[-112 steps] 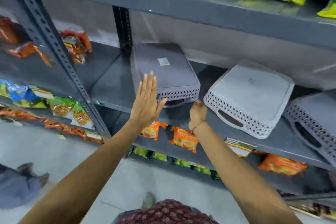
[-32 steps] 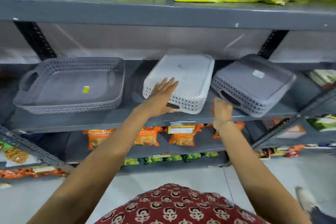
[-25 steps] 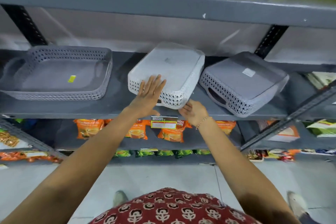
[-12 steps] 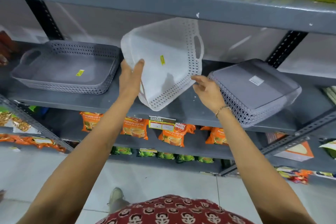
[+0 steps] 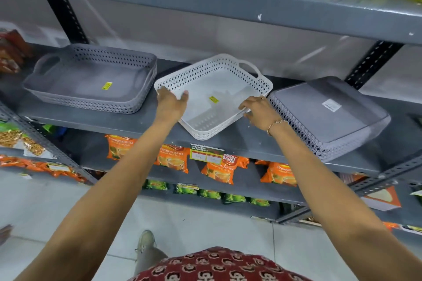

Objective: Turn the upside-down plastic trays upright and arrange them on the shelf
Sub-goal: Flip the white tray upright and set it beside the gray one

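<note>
A white perforated tray (image 5: 219, 82) lies upright on the grey shelf (image 5: 246, 141), turned at an angle, with one corner over the front edge. My left hand (image 5: 170, 104) grips its left rim, thumb inside. My right hand (image 5: 259, 109) holds its right front rim. To its left a grey tray (image 5: 91, 82) stands upright with a yellow sticker inside. To its right a second grey tray (image 5: 328, 114) lies upside down, its base with a white label facing up.
An upper shelf (image 5: 228, 2) carrying yellow snack bags hangs close above the trays. Orange tea packets (image 5: 219, 169) fill the shelf below, behind a price tag (image 5: 206, 154). Black slotted uprights stand at the back. My foot (image 5: 146, 244) is on the tiled floor.
The white tray, held up on edge half a second ago, has come down upright onto the shelf. Both hands came down with it and still hold its rim.
</note>
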Demonstrator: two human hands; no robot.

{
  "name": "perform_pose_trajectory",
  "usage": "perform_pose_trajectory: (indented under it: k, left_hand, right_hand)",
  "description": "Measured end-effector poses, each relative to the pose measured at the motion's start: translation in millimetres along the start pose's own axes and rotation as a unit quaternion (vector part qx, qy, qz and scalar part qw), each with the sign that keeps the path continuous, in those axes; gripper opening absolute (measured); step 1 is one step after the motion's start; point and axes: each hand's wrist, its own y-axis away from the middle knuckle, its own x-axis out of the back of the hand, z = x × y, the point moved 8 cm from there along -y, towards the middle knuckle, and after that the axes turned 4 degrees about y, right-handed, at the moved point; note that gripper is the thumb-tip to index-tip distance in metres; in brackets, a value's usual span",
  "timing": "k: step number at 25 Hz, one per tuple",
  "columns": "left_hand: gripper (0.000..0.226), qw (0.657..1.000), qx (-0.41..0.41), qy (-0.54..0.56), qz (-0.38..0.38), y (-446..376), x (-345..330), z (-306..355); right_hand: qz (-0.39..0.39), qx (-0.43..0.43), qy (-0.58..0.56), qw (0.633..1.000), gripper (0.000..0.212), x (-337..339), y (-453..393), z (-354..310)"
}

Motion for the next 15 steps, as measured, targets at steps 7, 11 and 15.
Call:
perform_pose_trajectory:
  k: [7,11,15]
  left_hand:
    - [0.039,0.899,-0.225,-0.311,-0.211,45.6,-108.8,38.5]
    - [0.031,0.889,-0.236,-0.329,-0.214,34.8,-96.6,33.5]
    - [0.028,0.874,-0.25,-0.335,-0.246,21.5,-72.5,23.4]
  right_hand:
    - [-0.06,-0.018,0.038,0.997,0.019,-5.9,-13.8,4.7]
    - [-0.051,-0.024,0.045,0.997,0.02,-4.8,-8.2,-4.1]
    - [-0.043,-0.018,0.065,0.997,0.021,-7.0,-6.4,-27.8]
